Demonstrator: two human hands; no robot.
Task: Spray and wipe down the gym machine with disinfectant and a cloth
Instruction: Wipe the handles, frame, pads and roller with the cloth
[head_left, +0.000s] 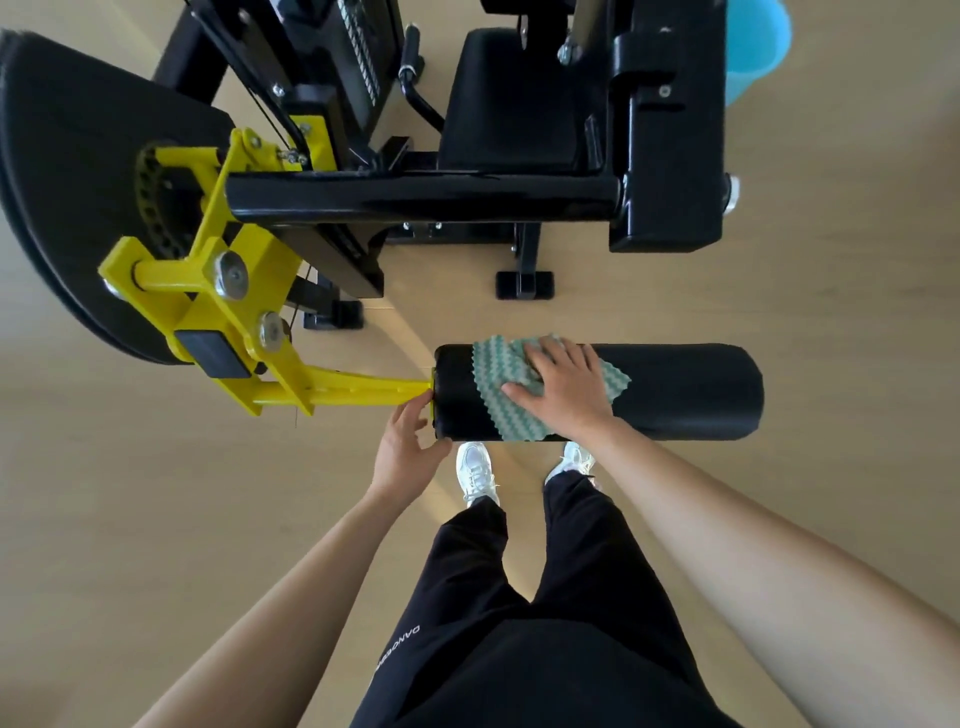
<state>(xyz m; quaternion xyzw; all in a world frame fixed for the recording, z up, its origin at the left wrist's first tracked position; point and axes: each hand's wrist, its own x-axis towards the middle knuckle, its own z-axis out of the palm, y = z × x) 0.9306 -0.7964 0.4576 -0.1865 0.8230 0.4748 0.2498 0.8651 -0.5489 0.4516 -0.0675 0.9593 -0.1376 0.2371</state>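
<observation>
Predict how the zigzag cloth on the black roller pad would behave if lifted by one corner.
Probably floppy: the cloth drapes over the curved roller pad and bunches under the right hand. Likely light, being thin with pinked edges. It may slide on the smooth pad unless pressed.

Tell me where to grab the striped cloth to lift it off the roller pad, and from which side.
Pinch the cloth at its near edge, where a zigzag corner hangs over the front of the roller pad, coming from the person's side. That flap is loose and clear of the right hand, which presses flat on top. The rest hugs the pad's curve, probably leaving little to pinch.
</observation>
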